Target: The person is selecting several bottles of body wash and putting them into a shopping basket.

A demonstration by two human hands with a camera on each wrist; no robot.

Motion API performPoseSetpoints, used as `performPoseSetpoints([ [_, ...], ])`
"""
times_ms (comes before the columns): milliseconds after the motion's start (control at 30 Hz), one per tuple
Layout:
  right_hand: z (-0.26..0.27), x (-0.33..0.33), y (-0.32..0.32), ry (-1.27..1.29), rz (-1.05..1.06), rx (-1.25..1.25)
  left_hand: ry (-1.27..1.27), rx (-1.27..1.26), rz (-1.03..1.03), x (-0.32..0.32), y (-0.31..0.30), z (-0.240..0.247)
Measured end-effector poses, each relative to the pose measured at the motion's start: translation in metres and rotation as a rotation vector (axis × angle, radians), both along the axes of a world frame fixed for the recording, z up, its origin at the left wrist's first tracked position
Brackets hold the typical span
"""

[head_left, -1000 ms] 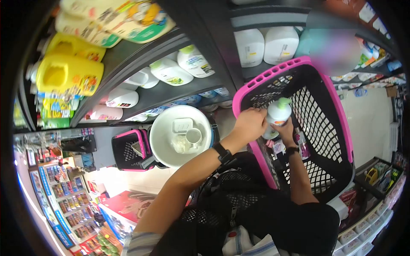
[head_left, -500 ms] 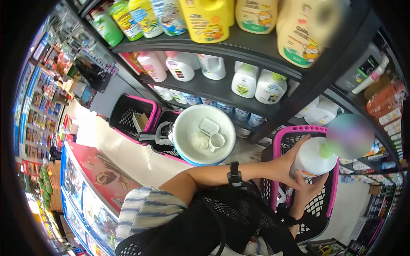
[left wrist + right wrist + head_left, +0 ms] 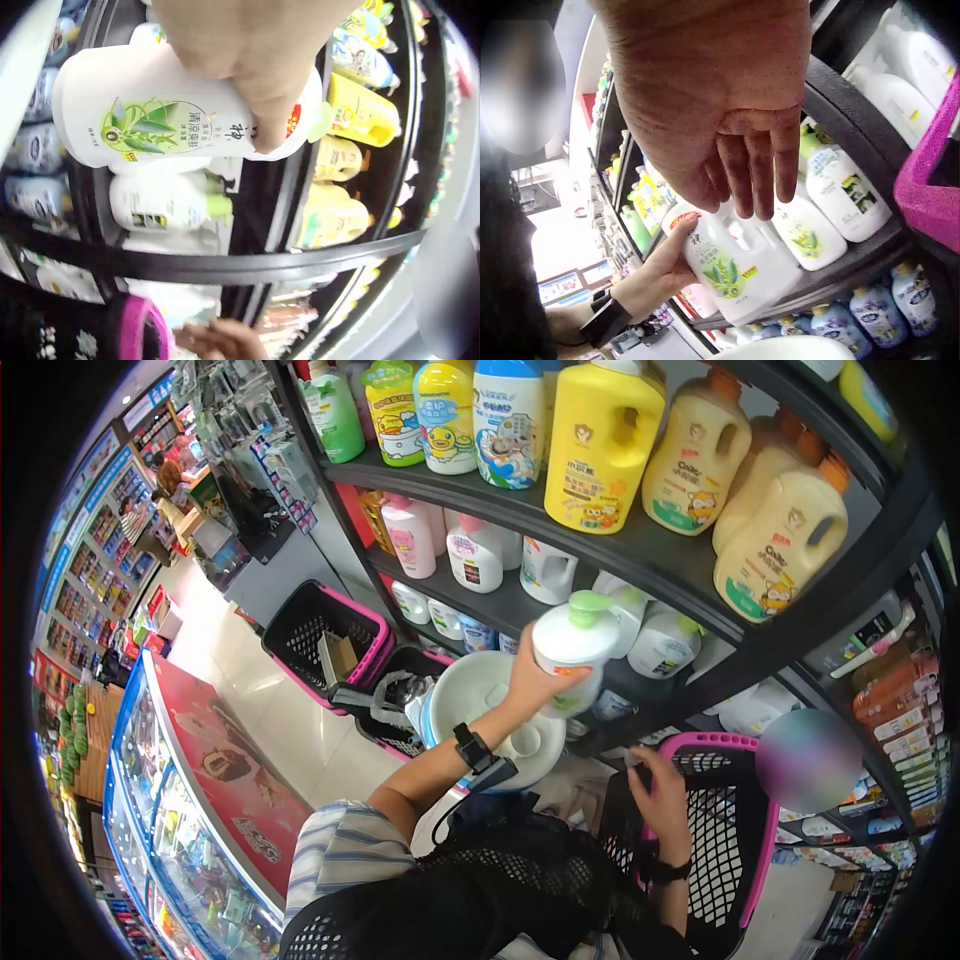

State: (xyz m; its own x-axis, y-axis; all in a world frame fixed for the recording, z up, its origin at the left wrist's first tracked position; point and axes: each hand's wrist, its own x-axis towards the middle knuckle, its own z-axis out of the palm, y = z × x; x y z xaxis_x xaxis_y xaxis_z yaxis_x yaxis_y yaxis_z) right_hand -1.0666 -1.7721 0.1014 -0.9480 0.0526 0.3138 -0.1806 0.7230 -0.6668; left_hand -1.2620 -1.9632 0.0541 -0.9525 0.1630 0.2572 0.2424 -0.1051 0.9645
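Note:
My left hand [image 3: 532, 678] grips a white body wash bottle [image 3: 578, 638] with a light green cap, up near the middle shelf and above the white basin [image 3: 450, 705]. Green leaves show on the bottle's label in the left wrist view, where the thumb and fingers of the left hand [image 3: 240, 45] wrap its shoulder. Loosely bent and holding nothing, my right hand [image 3: 664, 805] hovers over the near side of the black and pink shopping basket [image 3: 765, 830]. The right wrist view shows that palm [image 3: 712, 82] with fingers hanging down.
More white bottles [image 3: 665, 645] stand on the middle shelf beside the held one. Above them, a dark shelf [image 3: 650, 560] carries yellow and cream jugs [image 3: 605, 450]. Stacked baskets [image 3: 325, 640] sit on the floor at left, near a glass-topped freezer [image 3: 190, 810].
Both hands held the bottle over the basket before. The right hand has let go, and the left has carried the bottle left to the shelf. The head view has swung toward the shelves.

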Motion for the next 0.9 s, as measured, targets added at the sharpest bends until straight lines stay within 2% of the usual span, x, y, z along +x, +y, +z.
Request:
performPoseSetpoints([
  [100,-0.026,0.026,0.012,-0.128,-0.028,0.000,0.226,-0.185,0.224,-0.046,-0.016,-0.021],
  [200,-0.038,0.051,0.022,-0.203,-0.062,0.030,0.192,-0.235,0.291,-0.077,-0.027,-0.023],
  [267,-0.039,0.063,0.023,-0.303,-0.248,-0.056,0.206,-0.177,0.306,-0.101,-0.028,-0.032],
  [333,-0.043,0.067,0.027,-0.319,-0.281,-0.076,0.170,-0.142,0.248,-0.118,-0.030,-0.037],
  [400,-0.043,0.069,0.026,-0.299,-0.336,-0.207,0.176,-0.152,0.225,-0.136,-0.033,-0.042],
  [500,-0.044,0.070,0.024,-0.266,-0.329,-0.188,0.103,-0.093,-0.077,-0.153,-0.043,-0.031],
  [533,-0.044,0.072,0.022,-0.256,-0.324,-0.182,0.101,-0.095,-0.082,-0.163,-0.047,-0.036],
  [600,-0.045,0.073,0.020,-0.250,-0.341,-0.183,0.043,-0.075,-0.307,-0.187,-0.057,-0.043],
  [633,-0.046,0.074,0.019,-0.244,-0.354,-0.179,0.050,-0.129,-0.311,-0.196,-0.062,-0.042],
  [733,-0.047,0.074,0.019,-0.266,-0.368,-0.179,0.118,-0.297,-0.176,-0.197,-0.062,-0.043],
  [800,-0.056,0.076,0.021,-0.262,-0.372,-0.193,0.207,-0.190,-0.032,-0.185,-0.052,-0.057],
  [833,-0.058,0.076,0.021,-0.252,-0.380,-0.221,0.350,-0.337,0.262,-0.160,-0.044,-0.051],
  [867,-0.060,0.076,0.021,-0.243,-0.388,-0.247,0.352,-0.340,0.257,-0.137,-0.033,-0.054],
  [900,-0.058,0.076,0.021,-0.239,-0.378,-0.210,0.250,-0.404,0.437,-0.116,-0.019,-0.059],
])
